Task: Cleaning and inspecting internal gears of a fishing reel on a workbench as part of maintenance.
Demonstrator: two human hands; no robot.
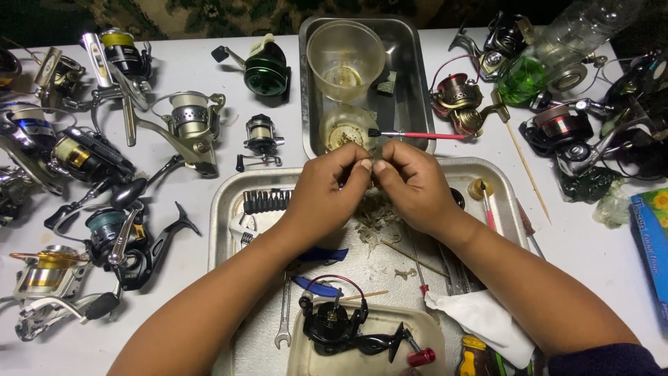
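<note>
My left hand (pixel 323 191) and my right hand (pixel 412 184) meet fingertip to fingertip over a large metal tray (pixel 224 202). Together they pinch a small part (pixel 372 163) that is mostly hidden by the fingers. Below the hands, greyish scraps (pixel 372 216) lie on the tray. A black fishing reel body with a red knob (pixel 348 327) sits in a shallow beige dish (pixel 424 331) close to me. A strip of screwdriver bits (pixel 266 200) and a spanner (pixel 284 313) lie on the tray at left.
A deeper steel pan (pixel 410 69) behind holds a clear plastic cup (pixel 346 59) and a red-handled brush (pixel 417 135). Several fishing reels crowd the white table at left (pixel 104 167) and right (pixel 577 132). A green-filled plastic bottle (pixel 550 56), a wooden skewer (pixel 529 170), white tissue (pixel 480 317) and a blue box (pixel 654 244) lie at right.
</note>
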